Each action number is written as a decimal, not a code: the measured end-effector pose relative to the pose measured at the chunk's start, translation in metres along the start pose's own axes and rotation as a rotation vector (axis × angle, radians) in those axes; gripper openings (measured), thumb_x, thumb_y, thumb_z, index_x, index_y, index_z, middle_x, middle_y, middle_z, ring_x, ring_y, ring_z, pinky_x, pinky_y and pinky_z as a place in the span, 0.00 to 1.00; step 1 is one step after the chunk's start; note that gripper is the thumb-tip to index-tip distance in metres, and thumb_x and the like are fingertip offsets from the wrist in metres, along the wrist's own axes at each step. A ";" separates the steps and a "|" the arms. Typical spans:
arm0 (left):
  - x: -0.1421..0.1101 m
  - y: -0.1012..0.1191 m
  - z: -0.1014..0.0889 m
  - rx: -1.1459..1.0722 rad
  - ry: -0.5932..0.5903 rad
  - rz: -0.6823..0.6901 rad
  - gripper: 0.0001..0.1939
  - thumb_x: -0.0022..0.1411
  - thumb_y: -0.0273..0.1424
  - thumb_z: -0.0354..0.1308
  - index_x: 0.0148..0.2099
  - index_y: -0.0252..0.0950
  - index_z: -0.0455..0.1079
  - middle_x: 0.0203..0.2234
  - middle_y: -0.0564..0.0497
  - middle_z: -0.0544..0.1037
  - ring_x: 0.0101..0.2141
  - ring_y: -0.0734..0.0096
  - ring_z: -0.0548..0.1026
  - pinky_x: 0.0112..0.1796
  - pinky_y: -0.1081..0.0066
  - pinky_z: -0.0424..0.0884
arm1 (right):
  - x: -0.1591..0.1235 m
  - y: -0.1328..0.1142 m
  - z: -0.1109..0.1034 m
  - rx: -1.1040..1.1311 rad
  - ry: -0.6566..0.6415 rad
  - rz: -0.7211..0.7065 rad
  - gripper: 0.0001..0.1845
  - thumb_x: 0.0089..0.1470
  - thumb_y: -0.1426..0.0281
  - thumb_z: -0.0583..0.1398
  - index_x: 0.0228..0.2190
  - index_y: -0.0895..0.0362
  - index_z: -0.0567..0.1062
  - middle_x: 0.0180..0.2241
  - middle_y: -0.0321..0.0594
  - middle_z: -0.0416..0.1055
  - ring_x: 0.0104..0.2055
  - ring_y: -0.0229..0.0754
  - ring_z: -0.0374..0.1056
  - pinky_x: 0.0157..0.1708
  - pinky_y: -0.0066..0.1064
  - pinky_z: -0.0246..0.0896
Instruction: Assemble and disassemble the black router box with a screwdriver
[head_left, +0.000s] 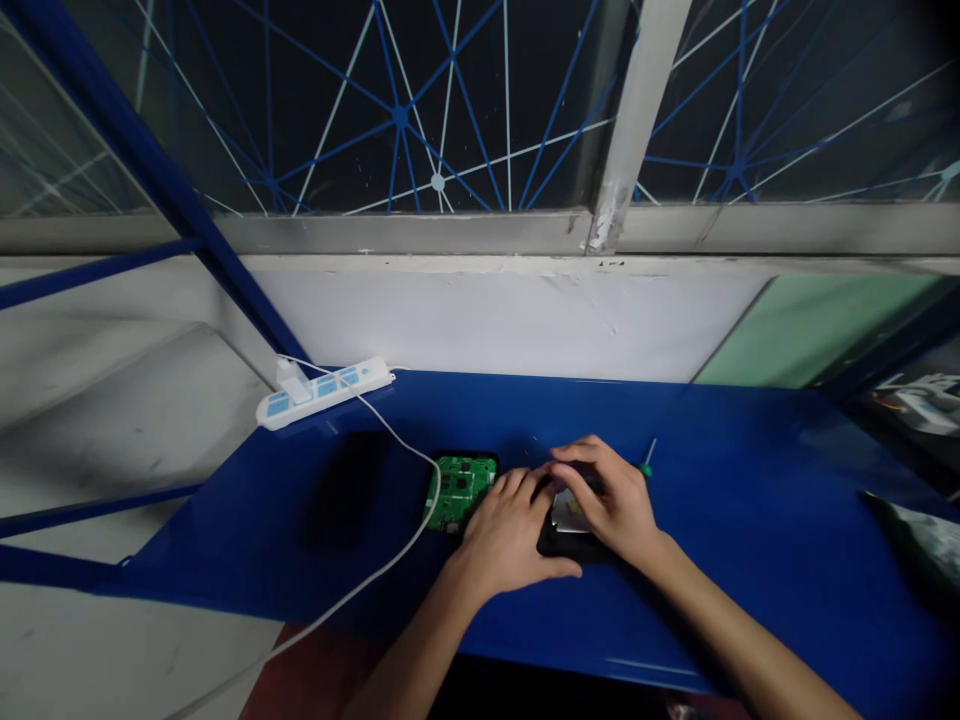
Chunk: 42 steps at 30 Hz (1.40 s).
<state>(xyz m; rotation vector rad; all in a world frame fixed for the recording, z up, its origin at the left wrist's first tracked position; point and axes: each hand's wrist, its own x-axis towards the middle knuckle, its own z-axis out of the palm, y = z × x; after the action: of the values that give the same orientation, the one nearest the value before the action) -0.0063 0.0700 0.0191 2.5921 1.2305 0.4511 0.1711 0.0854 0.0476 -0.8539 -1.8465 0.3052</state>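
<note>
A black casing with a silvery metal plate [568, 513] inside lies on the blue table, partly covered by both hands. My left hand [506, 540] rests flat along its left side, fingers stretched out and thumb spread near the front edge. Over the casing's back part, my right hand [615, 505] is curled with thumb and fingertips brought together. Whatever is between those fingertips is hidden or too small to name. A green circuit board [459, 490] lies just left of my left hand, with a white cable crossing it. Beyond my right hand is a screwdriver with a green handle [646, 469].
A white power strip [326, 393] with a plugged-in adapter [292, 380] stands at the back left. Its white cable [390, 566] runs across the table [712, 450] to the front. A dark flat object [346, 490] lies at left, a shiny packet [926, 540] at right.
</note>
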 end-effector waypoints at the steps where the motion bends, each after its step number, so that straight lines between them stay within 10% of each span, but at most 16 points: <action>1: 0.000 0.000 0.000 0.002 -0.004 0.001 0.49 0.49 0.60 0.66 0.64 0.39 0.57 0.57 0.40 0.69 0.58 0.45 0.67 0.57 0.51 0.63 | -0.001 -0.001 0.000 0.024 -0.029 0.013 0.12 0.62 0.74 0.61 0.47 0.52 0.73 0.39 0.41 0.77 0.40 0.42 0.76 0.40 0.35 0.74; 9: 0.000 -0.001 -0.001 -0.007 -0.006 0.009 0.50 0.48 0.59 0.69 0.65 0.40 0.57 0.57 0.41 0.69 0.58 0.46 0.66 0.59 0.51 0.62 | -0.009 0.001 0.005 0.234 -0.034 0.189 0.14 0.65 0.73 0.56 0.51 0.50 0.69 0.50 0.44 0.77 0.48 0.42 0.77 0.47 0.40 0.75; 16: -0.001 0.000 0.000 -0.009 0.003 -0.002 0.49 0.48 0.59 0.68 0.65 0.41 0.57 0.58 0.42 0.69 0.58 0.46 0.66 0.58 0.50 0.63 | -0.014 0.005 0.008 0.149 0.125 0.106 0.10 0.59 0.75 0.63 0.42 0.51 0.74 0.38 0.42 0.74 0.42 0.45 0.74 0.40 0.41 0.74; 24: 0.001 0.001 -0.003 -0.014 -0.013 -0.004 0.48 0.46 0.56 0.71 0.62 0.39 0.61 0.57 0.42 0.70 0.57 0.48 0.67 0.58 0.52 0.63 | -0.020 -0.004 0.008 0.183 0.022 0.097 0.17 0.65 0.76 0.53 0.52 0.50 0.69 0.52 0.47 0.72 0.54 0.47 0.70 0.50 0.46 0.70; 37: -0.001 0.001 -0.003 0.001 -0.010 -0.011 0.49 0.47 0.57 0.70 0.64 0.40 0.59 0.61 0.41 0.67 0.59 0.46 0.65 0.59 0.50 0.63 | -0.017 0.005 0.006 0.008 0.202 0.009 0.15 0.55 0.78 0.66 0.43 0.51 0.72 0.36 0.39 0.70 0.39 0.44 0.70 0.37 0.38 0.69; 42: 0.000 0.002 -0.006 -0.008 -0.016 0.002 0.49 0.47 0.58 0.70 0.64 0.39 0.60 0.59 0.42 0.69 0.58 0.48 0.65 0.59 0.51 0.62 | -0.020 0.001 0.006 0.096 0.073 0.040 0.21 0.63 0.81 0.55 0.54 0.52 0.68 0.49 0.46 0.73 0.50 0.44 0.72 0.47 0.40 0.71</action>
<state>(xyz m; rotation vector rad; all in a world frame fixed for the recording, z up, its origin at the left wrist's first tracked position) -0.0071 0.0692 0.0253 2.5857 1.2180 0.4344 0.1708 0.0730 0.0307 -0.8266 -1.7351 0.3800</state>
